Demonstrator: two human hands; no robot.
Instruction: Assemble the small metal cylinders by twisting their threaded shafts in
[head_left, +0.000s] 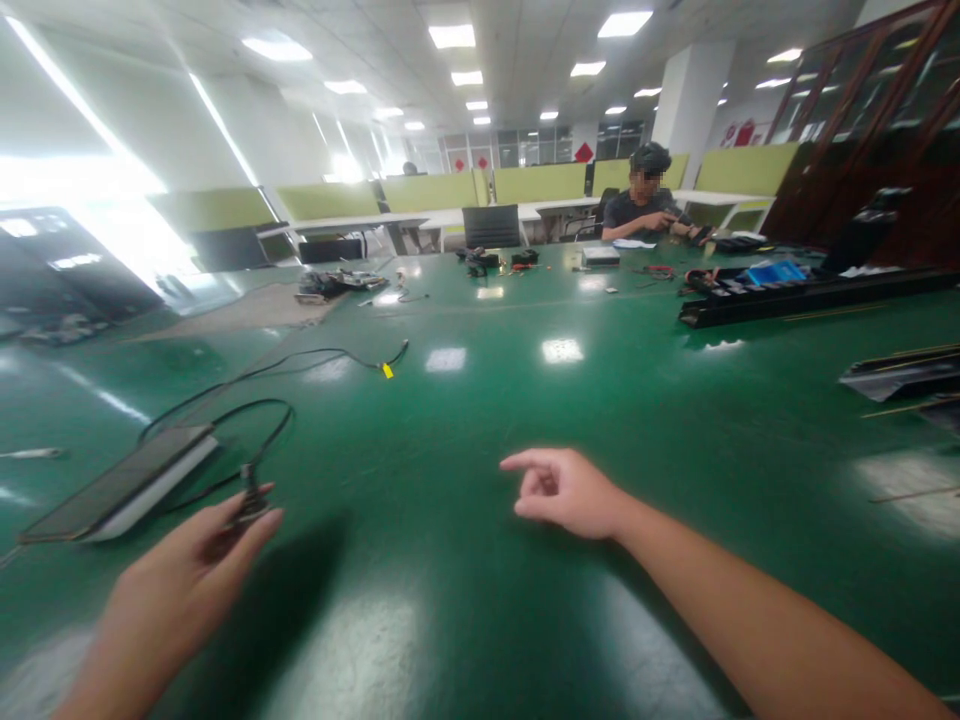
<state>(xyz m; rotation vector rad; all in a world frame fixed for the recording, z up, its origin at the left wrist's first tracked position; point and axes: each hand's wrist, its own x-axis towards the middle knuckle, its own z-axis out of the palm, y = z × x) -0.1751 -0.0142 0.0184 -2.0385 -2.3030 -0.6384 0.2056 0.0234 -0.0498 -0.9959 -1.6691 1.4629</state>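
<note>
At the lower left, my left hand (176, 585) is closed around the dark plug end of a black cable (249, 480), whose exact type is blurred. From there the cable (289, 410) loops up and back behind a flat device with a dark top and white side (154, 480), which lies just left of the hand. My right hand (574, 495) hovers over the green tabletop (465, 430) near the middle. Its index finger points left, the other fingers are loosely curled, and nothing is in it.
Another black cable end with a yellow tag (388, 370) lies ahead. On the right are a long black rail (795, 305) with blue-topped parts and more dark pieces (900, 373). A person (645, 205) sits across the table, handling something. Small parts (480, 262) lie along the far side.
</note>
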